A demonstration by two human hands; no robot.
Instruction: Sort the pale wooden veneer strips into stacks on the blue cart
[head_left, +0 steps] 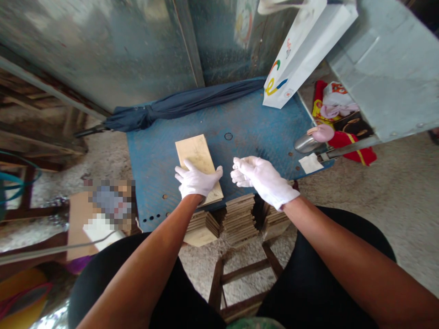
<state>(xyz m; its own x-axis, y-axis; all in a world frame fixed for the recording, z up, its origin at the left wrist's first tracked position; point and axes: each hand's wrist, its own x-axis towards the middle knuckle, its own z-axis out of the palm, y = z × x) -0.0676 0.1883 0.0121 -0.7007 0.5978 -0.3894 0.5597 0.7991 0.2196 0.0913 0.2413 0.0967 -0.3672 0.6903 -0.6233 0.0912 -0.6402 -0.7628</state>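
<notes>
Gloved left hand (197, 180) spread on pale board (195, 153); right hand (262, 180) curled, empty, beside; white paper bag (303, 57) marked "e"

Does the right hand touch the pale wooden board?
No, the gloved right hand is held apart from the pale wooden board.

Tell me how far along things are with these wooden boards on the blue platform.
Done: neat stacks of thin wooden boards stand at the platform's near edge. In hand: the gloved left hand rests on one pale board on the blue steel platform; the gloved right hand holds nothing. Left: the stacks hold many boards; the exact amount can't be told.
</notes>
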